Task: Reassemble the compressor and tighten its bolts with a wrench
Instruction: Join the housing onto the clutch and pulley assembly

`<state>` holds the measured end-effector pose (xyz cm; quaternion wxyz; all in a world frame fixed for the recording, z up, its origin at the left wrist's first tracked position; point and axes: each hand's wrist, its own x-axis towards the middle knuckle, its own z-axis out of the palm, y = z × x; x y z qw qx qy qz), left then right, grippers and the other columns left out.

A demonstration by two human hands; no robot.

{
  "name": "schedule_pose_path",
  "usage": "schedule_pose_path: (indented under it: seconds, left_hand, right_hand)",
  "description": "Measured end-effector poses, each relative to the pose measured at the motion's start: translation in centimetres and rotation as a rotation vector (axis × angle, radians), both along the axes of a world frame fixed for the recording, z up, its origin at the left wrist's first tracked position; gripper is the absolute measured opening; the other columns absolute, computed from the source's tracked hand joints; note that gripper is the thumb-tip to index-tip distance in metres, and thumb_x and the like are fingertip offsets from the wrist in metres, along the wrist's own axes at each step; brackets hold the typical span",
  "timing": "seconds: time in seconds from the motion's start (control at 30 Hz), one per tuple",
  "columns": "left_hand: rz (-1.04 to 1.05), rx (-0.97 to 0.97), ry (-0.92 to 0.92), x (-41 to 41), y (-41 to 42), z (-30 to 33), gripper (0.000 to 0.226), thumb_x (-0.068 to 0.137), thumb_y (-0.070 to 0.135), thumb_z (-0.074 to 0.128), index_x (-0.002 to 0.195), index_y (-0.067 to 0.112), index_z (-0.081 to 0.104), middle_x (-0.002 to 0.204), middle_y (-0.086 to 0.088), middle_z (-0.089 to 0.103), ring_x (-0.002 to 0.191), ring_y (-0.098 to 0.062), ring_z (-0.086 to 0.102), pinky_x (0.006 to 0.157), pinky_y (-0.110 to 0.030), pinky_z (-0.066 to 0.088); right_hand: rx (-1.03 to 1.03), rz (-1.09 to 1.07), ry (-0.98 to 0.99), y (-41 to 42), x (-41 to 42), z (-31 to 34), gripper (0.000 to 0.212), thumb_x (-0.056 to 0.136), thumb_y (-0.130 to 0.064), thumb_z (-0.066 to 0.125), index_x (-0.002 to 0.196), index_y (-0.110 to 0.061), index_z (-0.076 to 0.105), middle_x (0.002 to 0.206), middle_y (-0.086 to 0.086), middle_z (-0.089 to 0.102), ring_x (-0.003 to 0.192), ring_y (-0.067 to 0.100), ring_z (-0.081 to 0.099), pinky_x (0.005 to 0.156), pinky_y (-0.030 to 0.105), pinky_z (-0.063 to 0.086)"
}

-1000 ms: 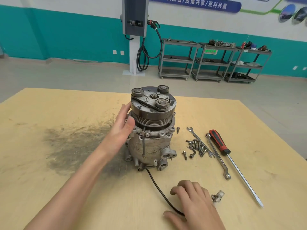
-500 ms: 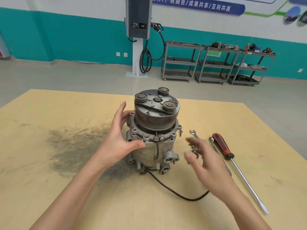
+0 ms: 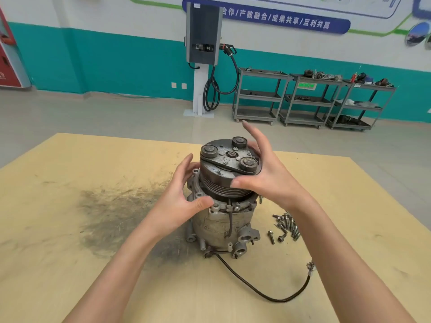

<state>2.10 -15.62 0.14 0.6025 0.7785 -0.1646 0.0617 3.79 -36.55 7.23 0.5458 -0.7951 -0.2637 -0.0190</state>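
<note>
The compressor point(image 3: 221, 224) stands upright on the wooden table point(image 3: 70, 206), its dark pulley and clutch plate point(image 3: 224, 170) on top. My left hand point(image 3: 184, 197) clasps the housing's left side, thumb on the flange rim, fingers reaching up beside the pulley. My right hand point(image 3: 263, 176) grips the pulley from the right: thumb on the grooved belt face, fingers curled over the far rim, index finger raised. Several loose bolts point(image 3: 285, 226) lie right of the compressor. My right forearm hides the wrench and the screwdriver.
A black cable point(image 3: 256, 291) runs from the compressor's base across the table to a small connector point(image 3: 311, 268). A dark greasy smear point(image 3: 116, 213) covers the table's left middle. Beyond the table stand a charging post point(image 3: 203, 57) and grey shelf carts point(image 3: 310, 99).
My right hand rose from beside the bolts and took hold of the pulley. My left hand stayed on the compressor's left side. The view moved closer and tilted up.
</note>
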Motion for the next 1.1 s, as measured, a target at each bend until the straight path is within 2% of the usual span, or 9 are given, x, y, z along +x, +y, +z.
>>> schedule_pose_path:
  seconds: [0.1, 0.17, 0.27, 0.43, 0.53, 0.7, 0.77, 0.87, 1.1]
  left_hand:
    - [-0.037, 0.019, 0.006, 0.7, 0.2, 0.1, 0.136, 0.042, 0.085, 0.071, 0.153, 0.027, 0.018, 0.152, 0.020, 0.033, 0.139, 0.004, 0.031, 0.118, -0.033, 0.027]
    - [-0.059, 0.010, 0.030, 1.0, 0.2, -0.2, 0.127, 0.042, 0.083, 0.073, 0.148, 0.034, 0.025, 0.148, 0.024, 0.039, 0.135, 0.007, 0.036, 0.114, -0.024, 0.032]
    - [-0.081, 0.003, 0.046, 1.2, 0.1, -0.3, 0.114, 0.044, 0.080, 0.075, 0.141, 0.039, 0.032, 0.133, 0.033, 0.051, 0.127, 0.008, 0.046, 0.102, -0.011, 0.038]
    - [-0.136, -0.025, 0.049, 1.3, 0.1, 0.2, 0.126, 0.046, 0.078, 0.076, 0.149, 0.022, 0.030, 0.140, 0.019, 0.052, 0.130, 0.000, 0.048, 0.104, -0.017, 0.039]
    - [-0.138, 0.003, 0.011, 1.0, -0.4, 1.6, 0.114, 0.049, 0.078, 0.073, 0.144, 0.031, 0.031, 0.133, 0.032, 0.052, 0.127, 0.007, 0.047, 0.100, -0.011, 0.039]
    - [-0.138, 0.122, -0.056, 1.7, -1.7, 5.0, 0.119, 0.041, 0.095, 0.058, 0.135, 0.026, 0.033, 0.138, 0.007, 0.053, 0.137, -0.018, 0.043, 0.117, -0.059, 0.016]
    - [-0.120, 0.116, -0.063, 1.9, -2.0, 5.3, 0.121, 0.040, 0.096, 0.057, 0.132, 0.022, 0.034, 0.134, 0.003, 0.056, 0.135, -0.019, 0.046, 0.117, -0.060, 0.013]
    - [-0.049, 0.128, -0.102, 1.7, -2.4, 5.2, 0.121, 0.039, 0.101, 0.049, 0.130, 0.022, 0.038, 0.123, 0.019, 0.059, 0.132, -0.007, 0.046, 0.119, -0.055, -0.007]
    - [0.017, 0.063, -0.207, 1.8, -2.9, 6.0, 0.112, 0.045, 0.099, 0.047, 0.126, 0.022, 0.045, 0.116, 0.019, 0.063, 0.130, -0.003, 0.047, 0.119, -0.051, -0.009]
  right_hand:
    - [0.138, -0.045, 0.005, 0.5, 0.0, -1.2, 0.128, 0.043, -0.062, 0.088, 0.150, -0.034, 0.024, 0.130, 0.000, 0.052, 0.116, 0.012, 0.062, 0.096, 0.028, 0.053]
    - [0.210, -0.082, -0.050, 1.1, 0.1, -1.9, 0.108, 0.054, -0.053, 0.085, 0.146, -0.031, 0.034, 0.126, 0.004, 0.056, 0.111, 0.016, 0.065, 0.091, 0.030, 0.055]
    - [0.260, -0.107, -0.084, 1.3, 0.3, -2.0, 0.087, 0.065, -0.047, 0.075, 0.143, -0.030, 0.040, 0.123, 0.006, 0.057, 0.106, 0.016, 0.066, 0.085, 0.026, 0.054]
    - [0.177, -0.018, -0.094, 0.7, 0.9, -1.2, 0.077, 0.072, -0.041, 0.071, 0.143, -0.022, 0.046, 0.120, -0.008, 0.064, 0.111, 0.008, 0.063, 0.084, 0.019, 0.052]
    - [0.160, -0.014, -0.118, 0.7, 1.2, -1.1, 0.078, 0.074, -0.041, 0.068, 0.144, -0.020, 0.043, 0.124, -0.002, 0.062, 0.112, 0.009, 0.063, 0.086, 0.019, 0.051]
    - [0.139, -0.010, -0.135, 0.7, 1.3, -1.1, 0.083, 0.076, -0.042, 0.066, 0.149, -0.021, 0.034, 0.124, -0.003, 0.061, 0.110, 0.011, 0.064, 0.085, 0.019, 0.051]
    - [0.151, -0.011, -0.141, 0.7, 1.4, -1.2, 0.085, 0.076, -0.041, 0.067, 0.151, -0.019, 0.033, 0.118, -0.011, 0.064, 0.109, 0.010, 0.064, 0.085, 0.019, 0.050]
    - [0.167, 0.002, -0.153, 0.6, 1.4, -1.2, 0.087, 0.077, -0.038, 0.066, 0.152, -0.017, 0.029, 0.112, -0.020, 0.065, 0.107, 0.008, 0.065, 0.083, 0.017, 0.050]
    - [0.234, 0.045, -0.177, 0.4, 2.1, 0.0, 0.089, 0.079, -0.033, 0.066, 0.155, -0.016, 0.022, 0.119, 0.011, 0.062, 0.107, 0.025, 0.066, 0.087, 0.031, 0.054]
